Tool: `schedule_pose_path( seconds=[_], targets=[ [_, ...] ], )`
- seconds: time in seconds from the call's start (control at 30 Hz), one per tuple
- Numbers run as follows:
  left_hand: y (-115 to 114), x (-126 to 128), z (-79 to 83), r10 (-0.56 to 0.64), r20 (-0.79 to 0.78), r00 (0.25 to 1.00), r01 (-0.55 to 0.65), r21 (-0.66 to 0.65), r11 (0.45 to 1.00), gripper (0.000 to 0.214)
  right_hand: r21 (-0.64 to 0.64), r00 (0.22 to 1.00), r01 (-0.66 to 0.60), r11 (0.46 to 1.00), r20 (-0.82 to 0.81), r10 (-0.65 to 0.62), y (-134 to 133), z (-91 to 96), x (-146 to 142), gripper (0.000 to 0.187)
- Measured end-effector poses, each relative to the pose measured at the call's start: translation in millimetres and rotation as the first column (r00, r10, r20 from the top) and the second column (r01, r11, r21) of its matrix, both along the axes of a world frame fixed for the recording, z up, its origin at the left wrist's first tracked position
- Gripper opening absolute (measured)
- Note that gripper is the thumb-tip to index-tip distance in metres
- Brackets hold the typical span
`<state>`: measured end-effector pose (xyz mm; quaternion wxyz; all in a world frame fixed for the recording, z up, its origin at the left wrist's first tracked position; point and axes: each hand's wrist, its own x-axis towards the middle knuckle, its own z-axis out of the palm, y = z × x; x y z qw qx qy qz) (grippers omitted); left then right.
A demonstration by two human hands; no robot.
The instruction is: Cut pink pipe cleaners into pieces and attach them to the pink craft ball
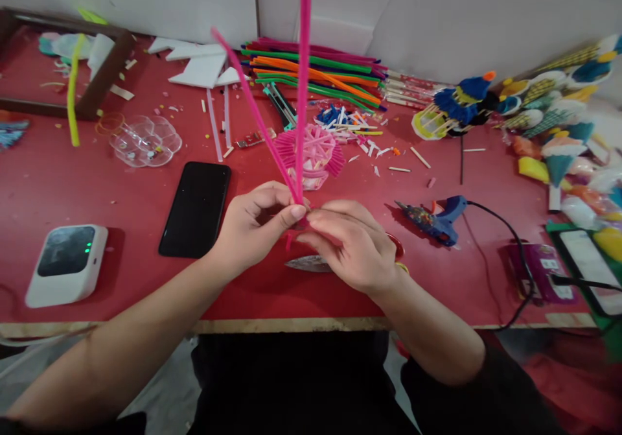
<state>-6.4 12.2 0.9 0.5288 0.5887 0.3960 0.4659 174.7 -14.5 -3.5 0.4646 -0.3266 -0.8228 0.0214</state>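
Note:
Two long strands of bright pink pipe cleaner (302,91) rise from between my hands, one nearly upright and one leaning left. My left hand (260,224) pinches them near their lower end between thumb and forefinger. Close against it, my right hand (352,240) has its fingers closed on the same lower end, where a short pink piece pokes out below. Just behind the hands sits a pink craft piece (318,153) of pleated and wound strands. Under my right hand lies a pair of scissors (307,264), blade pointing left, its handles mostly hidden.
A black phone (195,209) and white device (67,265) lie left. At right is a blue glue gun (432,220) with its cord. Behind are a pipe cleaner bundle (315,72), a cutter (280,105), a clear palette (146,141) and scattered scraps.

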Motion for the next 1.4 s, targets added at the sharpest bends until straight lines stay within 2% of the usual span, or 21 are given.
schedule_pose_path(
  seconds=[0.1, 0.2, 0.33, 0.5, 0.63, 0.73, 0.87, 1.03, 1.17, 1.4],
  targets=[
    [-1.9, 0.5, -1.4, -0.032, 0.145, 0.989, 0.051, -0.128, 0.991, 0.022, 0.053, 0.999, -0.029, 0.998, 0.023, 0.028, 0.2, -1.0, 2.9, 0.036],
    [-4.0, 2.2, -3.8, -0.042, 0.202, 0.979, 0.085, -0.207, 0.975, 0.021, 0.033, 0.999, -0.039, 0.999, 0.024, 0.038, 1.0, -0.8, 5.6, 0.031],
    [-4.9, 4.0, -3.9, -0.028, 0.181, 0.983, 0.066, -0.206, 0.976, 0.017, -0.016, 1.0, -0.029, 0.999, 0.0, 0.029, 2.1, 1.1, 5.1, 0.025],
    [-3.3, 3.1, -4.7, -0.049, 0.233, 0.971, 0.109, -0.254, 0.961, 0.01, -0.033, 0.999, -0.045, 0.998, -0.017, 0.045, 2.5, -0.1, 5.1, 0.025],
    [-3.2, 1.8, -6.9, -0.065, 0.264, 0.962, 0.145, -0.294, 0.945, 0.014, -0.027, 0.997, -0.077, 0.997, 0.007, 0.078, 2.7, -0.9, 8.1, 0.027],
    [-4.5, 2.0, -6.4, -0.063, 0.262, 0.963, 0.142, -0.298, 0.944, 0.015, 0.018, 0.995, -0.09, 0.996, 0.04, 0.089, 3.4, -0.6, 9.1, 0.024],
    [-6.4, 3.1, -3.6, -0.056, 0.221, 0.974, 0.117, -0.271, 0.955, 0.016, 0.04, 0.999, -0.021, 0.999, 0.044, 0.02, 4.2, -0.7, 6.9, 0.018],
    [-7.0, 3.4, -4.2, -0.038, 0.226, 0.973, 0.106, -0.297, 0.949, 0.02, 0.043, 0.999, 0.047, 0.998, -0.023, -0.046, 5.2, -2.7, 3.3, 0.027],
    [-7.2, 3.8, -5.1, -0.05, 0.211, 0.976, 0.112, -0.292, 0.95, 0.019, 0.066, 0.997, 0.073, 0.995, 0.002, -0.073, 6.7, -4.3, 2.7, 0.039],
    [-9.9, 4.9, -8.9, 0.023, 0.255, 0.967, 0.05, -0.276, 0.96, 0.01, 0.081, 0.997, 0.073, 0.994, 0.03, -0.075, 5.9, -2.2, 2.7, 0.034]
  ],
)
